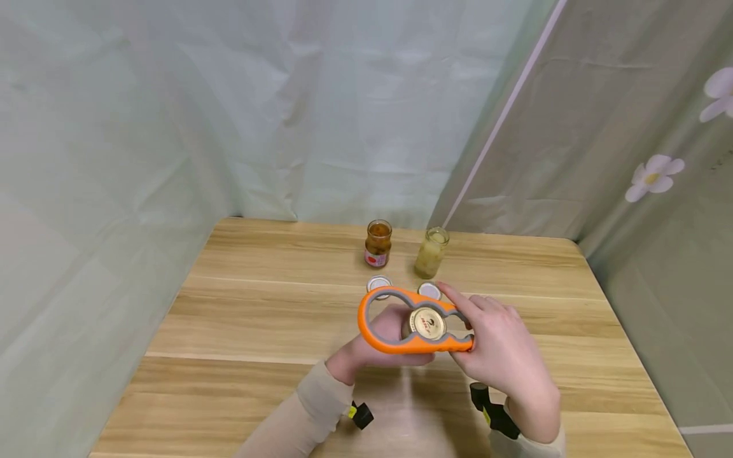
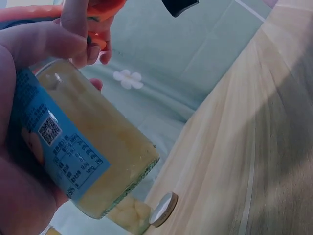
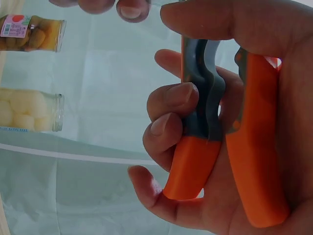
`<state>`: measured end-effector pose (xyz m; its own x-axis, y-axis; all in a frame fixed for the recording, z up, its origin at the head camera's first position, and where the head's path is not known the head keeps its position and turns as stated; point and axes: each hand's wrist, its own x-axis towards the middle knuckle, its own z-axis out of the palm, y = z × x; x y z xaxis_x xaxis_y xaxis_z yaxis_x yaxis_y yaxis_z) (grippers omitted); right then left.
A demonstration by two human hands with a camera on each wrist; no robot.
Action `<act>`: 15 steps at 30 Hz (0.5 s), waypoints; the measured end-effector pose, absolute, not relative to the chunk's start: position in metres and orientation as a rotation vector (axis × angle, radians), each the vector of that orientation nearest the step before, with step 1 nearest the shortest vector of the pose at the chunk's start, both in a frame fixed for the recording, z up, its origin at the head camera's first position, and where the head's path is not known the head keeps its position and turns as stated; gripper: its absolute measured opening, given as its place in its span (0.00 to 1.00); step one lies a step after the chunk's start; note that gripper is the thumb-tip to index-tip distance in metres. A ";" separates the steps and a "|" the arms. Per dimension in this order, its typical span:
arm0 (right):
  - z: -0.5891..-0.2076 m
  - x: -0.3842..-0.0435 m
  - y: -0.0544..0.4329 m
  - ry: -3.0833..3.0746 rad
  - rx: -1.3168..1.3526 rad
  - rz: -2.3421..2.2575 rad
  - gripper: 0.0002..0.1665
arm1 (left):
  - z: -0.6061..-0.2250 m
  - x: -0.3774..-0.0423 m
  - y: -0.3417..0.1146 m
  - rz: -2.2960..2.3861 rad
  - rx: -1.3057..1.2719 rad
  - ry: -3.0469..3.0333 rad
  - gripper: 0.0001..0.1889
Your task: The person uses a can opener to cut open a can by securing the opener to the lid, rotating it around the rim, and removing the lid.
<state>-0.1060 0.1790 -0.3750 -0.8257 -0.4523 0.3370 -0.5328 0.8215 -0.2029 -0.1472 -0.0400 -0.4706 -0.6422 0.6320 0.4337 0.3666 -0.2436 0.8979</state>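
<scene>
So — jar inside left grip, orange opener inside right grip

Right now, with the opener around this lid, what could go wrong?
The held jar appears aloft in the left hand, so it might slip if the right hand twists the opener. The opener's sides flank the lid and could skid off it. Beyond, the amber jar and pale jar stand open; a sudden jerk might spill one.

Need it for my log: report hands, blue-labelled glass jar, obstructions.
Left hand grips jar. Right hand holds orange-and-grey looped opener around gold metal lid. Nothing visibly in the way.
</scene>
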 end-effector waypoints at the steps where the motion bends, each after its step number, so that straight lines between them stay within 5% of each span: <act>1: -0.375 -0.106 0.179 -2.729 0.765 0.417 0.57 | -0.471 -0.147 -0.041 1.992 1.211 1.767 0.31; 15: -0.380 -0.105 0.177 -2.605 0.777 0.474 0.48 | -0.469 -0.150 -0.047 1.937 1.290 1.750 0.32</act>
